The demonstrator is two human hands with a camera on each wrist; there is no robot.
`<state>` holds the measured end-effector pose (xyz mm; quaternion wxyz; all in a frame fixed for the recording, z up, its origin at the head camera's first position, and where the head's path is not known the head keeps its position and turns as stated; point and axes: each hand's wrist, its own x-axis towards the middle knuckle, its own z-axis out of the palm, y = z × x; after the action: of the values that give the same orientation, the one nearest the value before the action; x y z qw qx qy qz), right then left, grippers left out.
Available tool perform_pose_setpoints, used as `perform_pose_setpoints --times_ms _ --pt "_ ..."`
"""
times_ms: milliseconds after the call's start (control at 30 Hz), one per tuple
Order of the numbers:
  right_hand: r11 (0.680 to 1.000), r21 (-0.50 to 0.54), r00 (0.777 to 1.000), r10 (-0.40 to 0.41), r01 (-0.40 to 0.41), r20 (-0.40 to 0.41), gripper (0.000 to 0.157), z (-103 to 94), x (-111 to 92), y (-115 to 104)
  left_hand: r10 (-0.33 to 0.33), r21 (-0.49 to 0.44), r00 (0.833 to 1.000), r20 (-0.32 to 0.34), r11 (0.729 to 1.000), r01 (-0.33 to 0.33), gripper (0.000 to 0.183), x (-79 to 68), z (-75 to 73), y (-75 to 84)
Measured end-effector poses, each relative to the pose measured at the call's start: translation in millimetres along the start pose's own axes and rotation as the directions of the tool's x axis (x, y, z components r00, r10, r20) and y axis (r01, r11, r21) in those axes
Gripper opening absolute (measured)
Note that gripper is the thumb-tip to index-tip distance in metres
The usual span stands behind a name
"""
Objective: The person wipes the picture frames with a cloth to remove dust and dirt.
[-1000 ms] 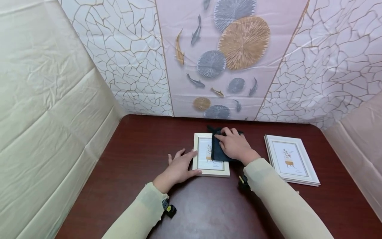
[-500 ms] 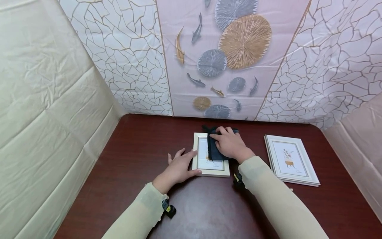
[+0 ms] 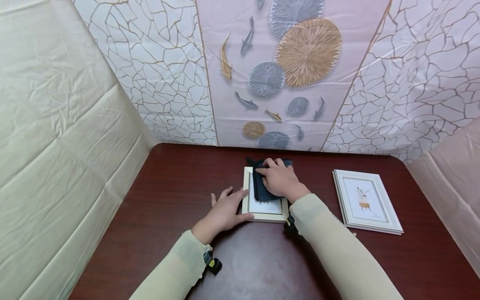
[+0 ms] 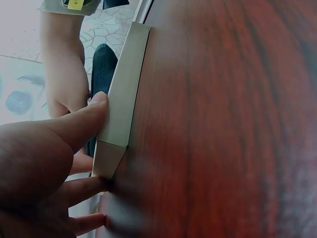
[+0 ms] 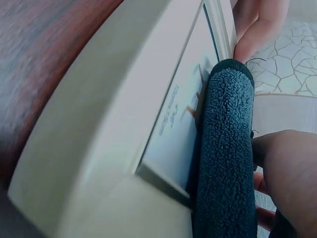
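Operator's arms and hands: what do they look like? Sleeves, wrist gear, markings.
Left hand and right hand: bare, no gloves. Left sleeve and right sleeve: long, plain, pale cream. Left wrist unit and right wrist unit: small, black, each with a yellow patch.

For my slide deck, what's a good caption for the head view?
Left hand touching a cream picture frame, right hand pressing a dark terry cloth onto it, stacked white frames at right.
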<state>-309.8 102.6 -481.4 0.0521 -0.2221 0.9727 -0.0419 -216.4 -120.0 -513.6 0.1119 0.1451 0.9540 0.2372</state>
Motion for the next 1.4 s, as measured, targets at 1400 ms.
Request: perform_pose_setpoints --times_ms 1400 --pt "1.000 -0.003 1.000 -0.007 0.007 -0.029 0.046 3.2 3 -19 0.009 0.063 1.000 0.017 0.998 -0.010 0.086 1.0 0.4 1.3"
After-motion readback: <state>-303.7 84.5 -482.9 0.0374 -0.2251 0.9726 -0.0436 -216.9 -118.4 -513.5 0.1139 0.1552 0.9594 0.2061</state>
